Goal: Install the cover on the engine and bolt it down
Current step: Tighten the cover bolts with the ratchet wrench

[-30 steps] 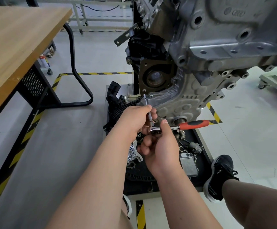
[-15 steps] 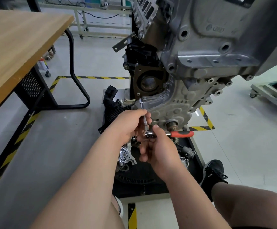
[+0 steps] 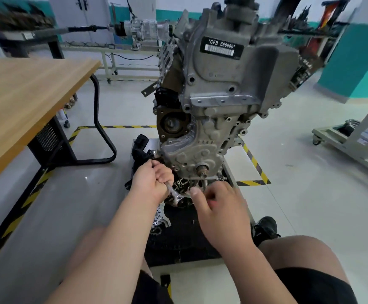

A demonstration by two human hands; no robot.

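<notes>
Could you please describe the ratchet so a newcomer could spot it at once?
Start at the grey engine and drop to the dimpled cover at its lower end. Just below it, the ratchet juts from the left hand: the only shiny chrome tool, with a round head.

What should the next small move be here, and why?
Likely raise the ratchet to the lower edge of the cover and tighten there. The left hand grips its handle, its head sits below the cover, and the blurred right hand hovers beside the head.
</notes>
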